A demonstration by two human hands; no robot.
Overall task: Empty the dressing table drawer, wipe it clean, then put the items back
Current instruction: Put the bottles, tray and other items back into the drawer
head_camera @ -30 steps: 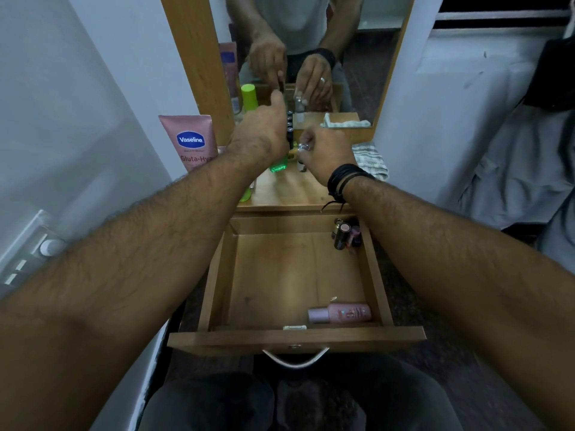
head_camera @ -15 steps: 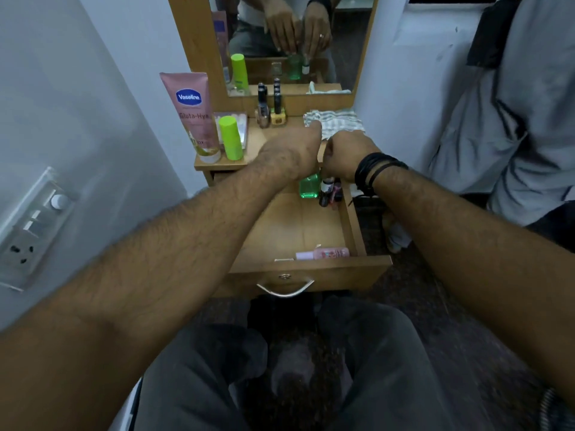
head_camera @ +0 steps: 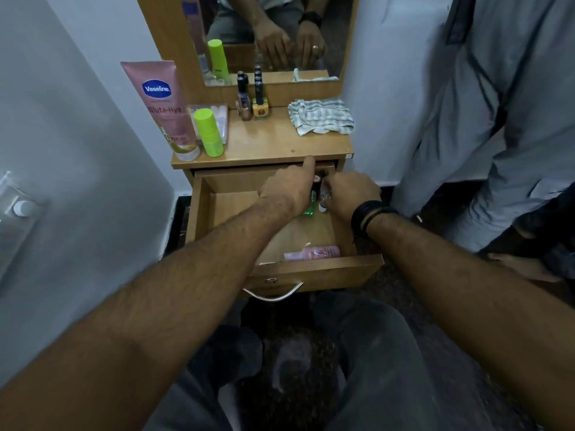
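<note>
The wooden drawer (head_camera: 317, 270) of the dressing table stands pulled out. Both hands are inside it at the back right corner. My left hand (head_camera: 289, 189) holds a small green bottle (head_camera: 310, 209), index finger stretched toward the drawer's back. My right hand (head_camera: 348, 191) pinches a small clear bottle (head_camera: 323, 205) beside it. A dark tube (head_camera: 317, 179) stands between the hands. A pink bottle (head_camera: 315, 253) lies at the drawer's front right. The rest of the drawer floor is bare wood.
On the tabletop (head_camera: 280, 144) stand a pink Vaseline tube (head_camera: 165, 107), a lime green bottle (head_camera: 209, 132), two nail polish bottles (head_camera: 252, 101) and a striped cloth (head_camera: 320, 116). A mirror (head_camera: 270, 35) rises behind. Another person (head_camera: 497, 119) stands close at the right.
Both hands came down from the tabletop into the drawer's back right corner, carrying the green and clear bottles. The camera tilted and pulled back.
</note>
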